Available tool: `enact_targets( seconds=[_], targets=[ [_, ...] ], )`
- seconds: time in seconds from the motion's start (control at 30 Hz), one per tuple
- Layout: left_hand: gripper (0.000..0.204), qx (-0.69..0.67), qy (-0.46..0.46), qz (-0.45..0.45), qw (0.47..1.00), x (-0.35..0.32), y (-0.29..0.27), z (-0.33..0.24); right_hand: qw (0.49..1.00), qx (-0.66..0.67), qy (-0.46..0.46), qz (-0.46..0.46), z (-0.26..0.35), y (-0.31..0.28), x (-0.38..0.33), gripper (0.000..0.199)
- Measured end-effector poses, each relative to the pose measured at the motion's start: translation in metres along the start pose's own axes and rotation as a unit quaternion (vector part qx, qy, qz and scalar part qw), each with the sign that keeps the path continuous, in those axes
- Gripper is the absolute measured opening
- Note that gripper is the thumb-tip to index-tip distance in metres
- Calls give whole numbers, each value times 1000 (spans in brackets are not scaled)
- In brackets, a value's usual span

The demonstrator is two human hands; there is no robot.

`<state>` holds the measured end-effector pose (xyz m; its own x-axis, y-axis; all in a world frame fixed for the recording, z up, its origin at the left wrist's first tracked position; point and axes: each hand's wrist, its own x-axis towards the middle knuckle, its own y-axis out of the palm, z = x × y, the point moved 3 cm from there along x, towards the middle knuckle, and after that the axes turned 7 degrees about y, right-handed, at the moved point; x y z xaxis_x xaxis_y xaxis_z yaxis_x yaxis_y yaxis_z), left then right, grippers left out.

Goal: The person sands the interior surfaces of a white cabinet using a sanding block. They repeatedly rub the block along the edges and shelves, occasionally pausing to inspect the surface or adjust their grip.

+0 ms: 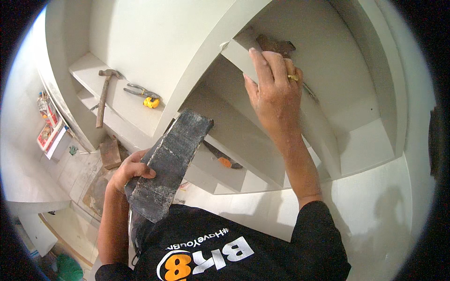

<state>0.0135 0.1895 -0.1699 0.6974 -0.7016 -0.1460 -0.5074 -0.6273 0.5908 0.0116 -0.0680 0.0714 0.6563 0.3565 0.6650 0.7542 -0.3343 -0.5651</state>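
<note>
Right hand (275,91) raised to a white shelf edge (239,56), fingers closed round a dark tool (276,46) whose blade end pokes out past the fingertips, flat against the shelf (a ring on one finger). Left hand (130,169) lower and nearer, gripping a long dark board (171,159) smeared with grey paste, held tilted, its far end pointing up toward the shelves. Between the two hands, white built-in shelving (243,136) in stepped compartments, all coated pale. On a lower shelf just right of the board, an orange-handled tool (224,160), partly hidden. Far left, on another shelf: a hammer (104,96) lying lengthwise, and just right of it pliers (142,93) with yellow grips. Below the hammer, on the floor, a brown block (110,152). At the left rim, a red and white box (49,133). Near edge: black shirt (243,248) with white and orange print.
</note>
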Motion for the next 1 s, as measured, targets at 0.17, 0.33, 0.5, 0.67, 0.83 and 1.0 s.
enact_targets(
  seconds=[0.17,0.33,0.5,0.67,0.83,1.0],
  targets=[
    [85,22,8,54,998,1,3,-3,999,-7,-27,-43,13,19,24,44],
    [86,20,36,33,999,1,3,6,998,0,-18,-56,22,23,33,39],
    [87,2,8,28,1000,-4,4,9,998,-21,34,-57,-19,-1,-23,54],
    [88,-10,18,55,998,4,18,6,992,-84,82,-43,-65,-41,-93,57],
    [90,17,20,85,996,11,57,-20,989,-78,124,-26,-91,-64,-130,55],
    [94,23,20,84,996,9,77,-28,982,-88,149,-79,-108,-68,-171,54]
  ],
)
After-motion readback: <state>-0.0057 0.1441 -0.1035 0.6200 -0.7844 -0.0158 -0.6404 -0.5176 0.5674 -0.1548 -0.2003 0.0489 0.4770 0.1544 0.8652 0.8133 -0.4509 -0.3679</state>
